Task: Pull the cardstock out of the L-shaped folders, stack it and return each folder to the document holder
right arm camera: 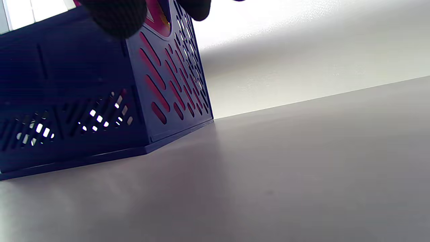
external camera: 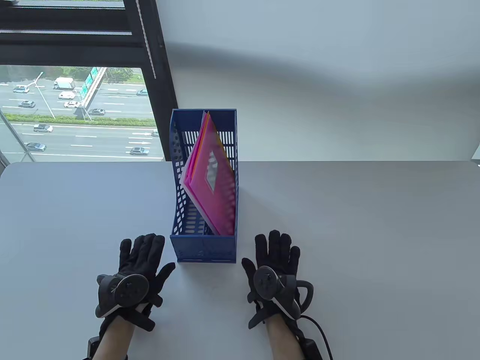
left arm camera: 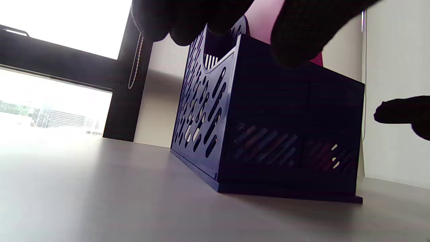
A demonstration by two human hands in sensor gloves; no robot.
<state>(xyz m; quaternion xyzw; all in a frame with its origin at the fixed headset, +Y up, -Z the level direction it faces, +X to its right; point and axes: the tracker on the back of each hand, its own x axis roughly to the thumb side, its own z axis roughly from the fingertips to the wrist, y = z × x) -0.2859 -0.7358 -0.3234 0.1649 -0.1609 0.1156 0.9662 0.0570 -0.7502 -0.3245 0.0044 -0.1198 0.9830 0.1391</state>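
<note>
The pale grey worktop [external camera: 356,225] carries a blue perforated document holder [external camera: 204,247]; it looks light and likely to slide if tugged. In its right compartment lean pink translucent L-shaped folders [external camera: 212,183], probably thin, slick and floppy, best pinched at the raised upper corner. Left hand [external camera: 137,270] and right hand [external camera: 275,268] lie flat either side of the holder's front, fingers straight, holding nothing.

Daylight comes from the window [external camera: 75,112] on my left, so the overhead picture is bright and sharp. The wall [external camera: 318,75] carries a soft diagonal shadow. In my wrist pictures the window [left arm camera: 50,67] is blown out white, the holder [left arm camera: 285,134] near-black, and my fingertips [left arm camera: 295,37] blurred.
</note>
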